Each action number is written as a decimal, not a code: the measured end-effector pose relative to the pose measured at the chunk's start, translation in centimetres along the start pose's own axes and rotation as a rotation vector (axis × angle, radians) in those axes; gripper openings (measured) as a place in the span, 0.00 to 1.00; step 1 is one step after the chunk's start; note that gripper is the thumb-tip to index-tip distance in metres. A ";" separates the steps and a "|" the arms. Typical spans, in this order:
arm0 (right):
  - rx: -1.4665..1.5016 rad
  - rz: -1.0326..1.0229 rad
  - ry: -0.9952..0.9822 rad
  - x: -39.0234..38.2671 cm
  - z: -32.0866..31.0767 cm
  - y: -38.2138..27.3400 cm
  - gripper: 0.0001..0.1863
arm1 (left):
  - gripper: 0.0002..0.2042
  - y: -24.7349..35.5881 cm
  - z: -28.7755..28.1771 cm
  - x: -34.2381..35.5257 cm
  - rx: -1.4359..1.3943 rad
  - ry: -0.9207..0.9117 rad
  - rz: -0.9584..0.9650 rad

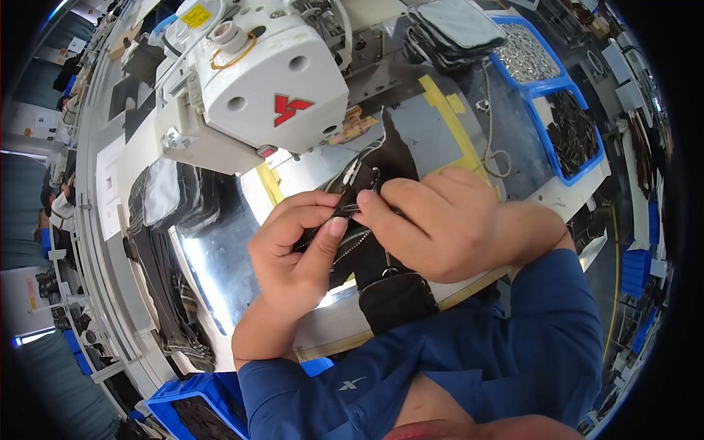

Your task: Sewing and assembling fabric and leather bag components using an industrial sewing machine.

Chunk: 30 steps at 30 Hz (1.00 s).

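Note:
Above the worktable, both hands come together on a dark brown fabric piece (392,155) with a zipper. My left hand (297,246) is closed, pinching the piece between thumb and fingers. My right hand (440,220) pinches the same piece, its thumb and forefinger almost meeting the left fingertips. What lies right between the fingertips is too small to make out. Zipper teeth (352,246) run along the fabric below the hands. A small black pouch (396,301) with a metal ring lies at the table's near edge, under my right wrist.
A white sewing machine head (271,81) stands just beyond my hands. Two blue trays at the right hold silver metal parts (526,53) and dark strips (572,132). Fabric stacks (458,26) (172,194) lie far right and left. A blue bin (198,411) stands lower left.

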State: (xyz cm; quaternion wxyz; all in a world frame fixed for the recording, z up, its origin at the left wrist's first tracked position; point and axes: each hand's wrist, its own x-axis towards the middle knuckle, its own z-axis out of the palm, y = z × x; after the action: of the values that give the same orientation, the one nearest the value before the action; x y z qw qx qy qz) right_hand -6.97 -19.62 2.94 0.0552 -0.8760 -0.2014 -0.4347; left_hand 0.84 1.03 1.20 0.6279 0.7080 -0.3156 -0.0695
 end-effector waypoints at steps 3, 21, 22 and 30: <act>0.000 -0.006 -0.004 0.1 0.0 -0.1 0.08 | 0.04 0.0 0.0 0.1 0.040 -0.002 0.038; 0.052 -0.028 -0.079 0.2 0.0 -0.3 0.12 | 0.04 0.1 0.2 0.0 0.110 -0.021 0.095; 0.072 -0.015 -0.098 0.1 0.0 -0.3 0.12 | 0.04 0.1 0.2 0.0 0.110 -0.019 0.096; 0.411 0.172 -0.220 0.4 0.3 0.2 0.15 | 0.05 0.2 0.2 -0.1 0.158 -0.083 0.179</act>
State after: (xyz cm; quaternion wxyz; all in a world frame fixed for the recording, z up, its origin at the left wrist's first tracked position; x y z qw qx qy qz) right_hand -6.49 -19.65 3.08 0.2466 -0.9024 -0.2152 -0.2802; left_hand 0.55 0.89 1.32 0.5602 0.7209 -0.4076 -0.0173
